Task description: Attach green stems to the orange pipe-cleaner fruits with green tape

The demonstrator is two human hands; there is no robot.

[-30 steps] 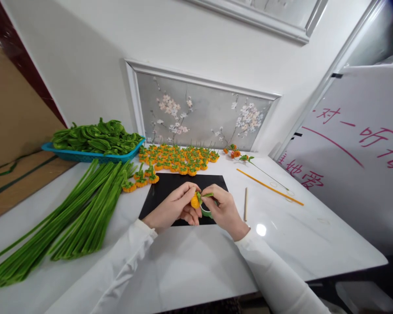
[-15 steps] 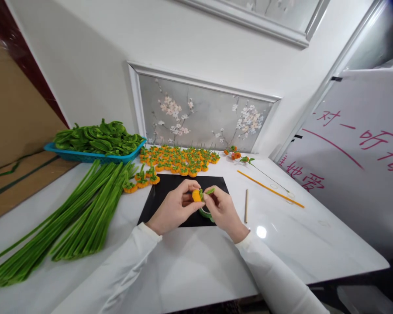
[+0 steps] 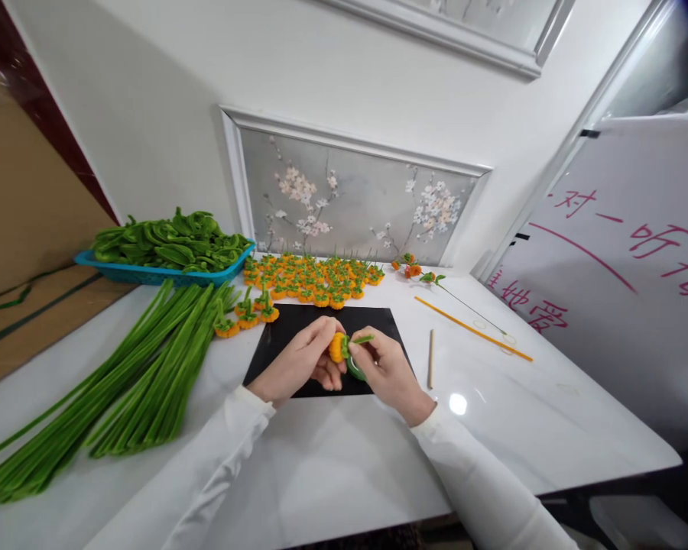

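Observation:
Over a black mat (image 3: 287, 336) my left hand (image 3: 301, 363) pinches a small orange pipe-cleaner fruit (image 3: 337, 347) between thumb and fingers. My right hand (image 3: 387, 368) is closed on the green stem (image 3: 360, 340) that sticks out of the fruit to the right. A green tape roll (image 3: 355, 370) sits under my right fingers, partly hidden. Both hands nearly touch each other at the fruit.
Long green pipe cleaners (image 3: 131, 374) lie in a bundle at left. A blue tray (image 3: 149, 273) holds bent green pieces. Several finished orange fruits (image 3: 313, 279) crowd behind the mat. A wooden stick (image 3: 430, 357), an orange stick (image 3: 470, 328) and a made-up sprig (image 3: 421, 273) lie at right.
The fruit and both hands have shifted slightly between frames, and my right fingers have moved along the green stem near the fruit. Nothing else on the table moved.

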